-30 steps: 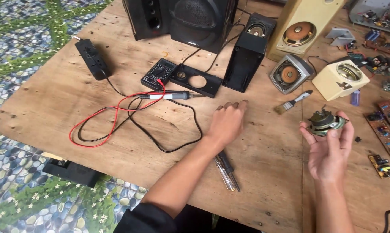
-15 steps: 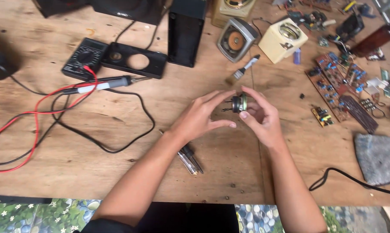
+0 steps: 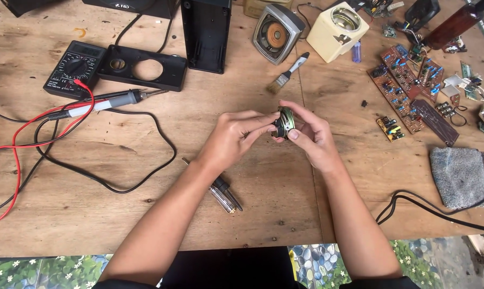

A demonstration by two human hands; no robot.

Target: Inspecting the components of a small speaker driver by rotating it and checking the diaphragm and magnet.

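Observation:
Both of my hands meet above the middle of the wooden table (image 3: 145,214). My right hand (image 3: 311,134) holds a small round speaker driver (image 3: 283,122) with a greenish metal rim, tilted on edge. My left hand (image 3: 232,138) pinches the driver's dark back part with its fingertips. Under my left forearm lies a screwdriver (image 3: 223,191) with a clear handle.
A soldering iron (image 3: 110,100) and red and black leads run to a black multimeter (image 3: 74,67) on the left. A black speaker panel (image 3: 145,67), a grey speaker (image 3: 276,33), a cream box (image 3: 335,27), a small brush (image 3: 289,72), circuit boards (image 3: 408,80) and a grey sponge (image 3: 459,176) lie around.
My left hand left the table and joined the right on the speaker driver. Both hands moved to the table's middle, and the view shifted to the right and closer.

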